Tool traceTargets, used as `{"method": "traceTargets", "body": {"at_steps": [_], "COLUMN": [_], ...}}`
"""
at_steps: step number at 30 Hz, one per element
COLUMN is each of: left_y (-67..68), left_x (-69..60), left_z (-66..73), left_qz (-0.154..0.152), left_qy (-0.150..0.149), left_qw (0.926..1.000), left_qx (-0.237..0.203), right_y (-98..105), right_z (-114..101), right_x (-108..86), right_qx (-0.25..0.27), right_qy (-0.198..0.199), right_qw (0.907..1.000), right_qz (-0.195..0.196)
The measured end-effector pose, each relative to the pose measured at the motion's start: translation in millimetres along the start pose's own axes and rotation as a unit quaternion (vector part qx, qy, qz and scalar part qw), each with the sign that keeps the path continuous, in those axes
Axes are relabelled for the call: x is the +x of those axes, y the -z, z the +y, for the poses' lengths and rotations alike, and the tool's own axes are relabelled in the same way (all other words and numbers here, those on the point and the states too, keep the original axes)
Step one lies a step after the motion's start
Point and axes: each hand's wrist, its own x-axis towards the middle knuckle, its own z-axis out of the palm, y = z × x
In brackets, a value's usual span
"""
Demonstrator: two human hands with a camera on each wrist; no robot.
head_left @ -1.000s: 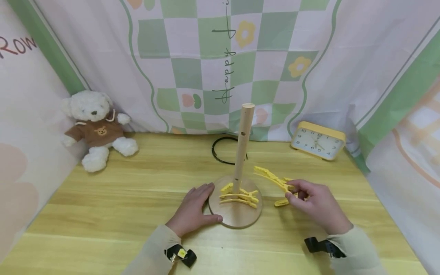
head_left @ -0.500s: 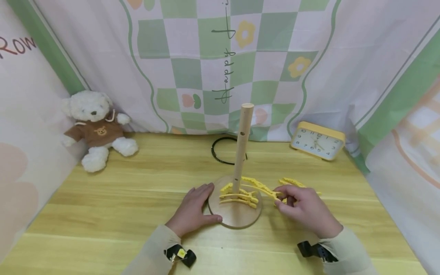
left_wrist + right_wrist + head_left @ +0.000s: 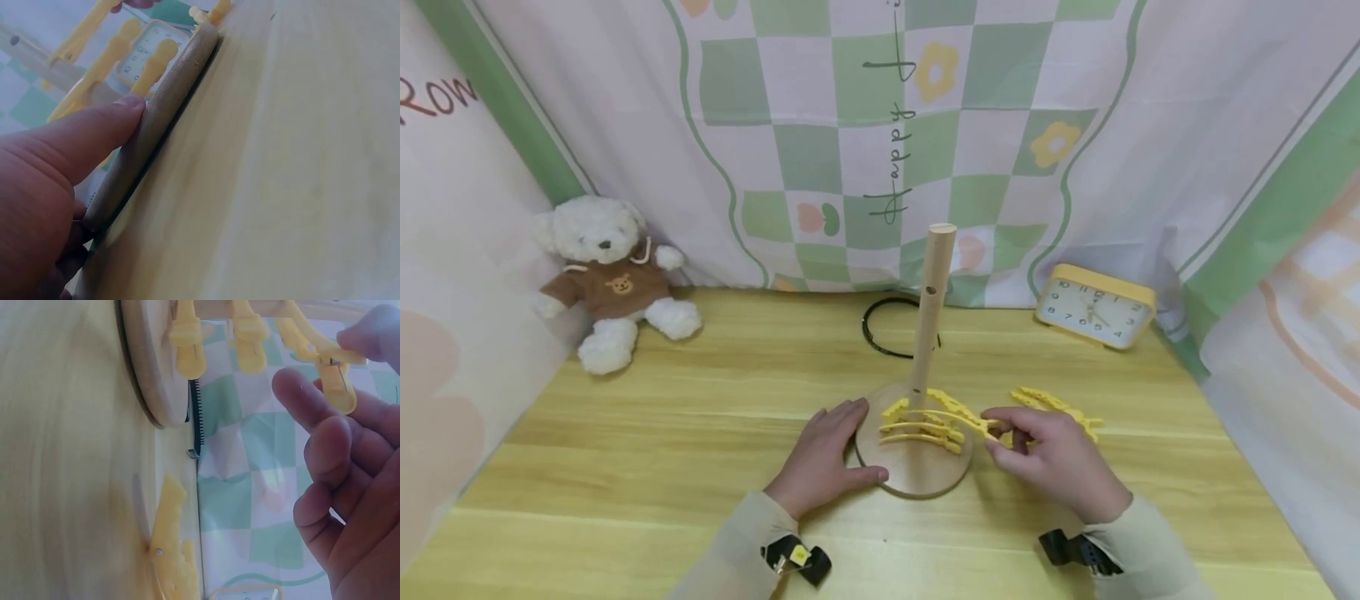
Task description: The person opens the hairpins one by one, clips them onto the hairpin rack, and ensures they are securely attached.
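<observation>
A wooden stand has an upright post [image 3: 928, 333] on a round base [image 3: 917, 483]. My left hand [image 3: 823, 458] rests against the base's left rim, its thumb touching the front edge. Low on the post, two yellow alligator hair clips [image 3: 921, 433] sit one above the other. My right hand [image 3: 1056, 454] pinches a third yellow hair clip [image 3: 955, 407] by its handles, just above them. That clip's jaws are spread, one arm passing behind the post and the other in front. In the right wrist view its handle [image 3: 338, 394] shows between thumb and fingers.
More yellow hair clips [image 3: 1052, 402] lie on the table behind the right hand. A black toothed headband [image 3: 867, 329] lies behind the post. A yellow clock [image 3: 1096, 307] stands at back right, a white plush bear [image 3: 613, 283] at back left. A patterned curtain [image 3: 805, 158] hangs behind.
My right hand has moved left with the hair clip, bringing its spread jaws to the post. The loose clips behind it have come into view. The left hand has stayed at the base.
</observation>
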Motion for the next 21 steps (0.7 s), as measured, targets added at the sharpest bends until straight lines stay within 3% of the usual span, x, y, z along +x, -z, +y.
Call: {"method": "traceTargets", "body": {"at_steps": [7, 21], "left_y": [0.1, 2.7], "left_x": [0.7, 2.0], "left_z": [1.6, 4.2], "left_qz": [0.007, -0.01], "left_qy": [-0.007, -0.001], "left_qw": [1.0, 0.9999], "left_qx": [0.0, 0.011], "right_y": [-5, -17], "right_z": [-1, -1], "right_x": [2.9, 6.2], "right_qx": [-0.004, -0.016], "right_qy": [0.013, 0.03], "right_qw": [0.9999, 0.9991], "right_qz": [0.005, 0.025]}}
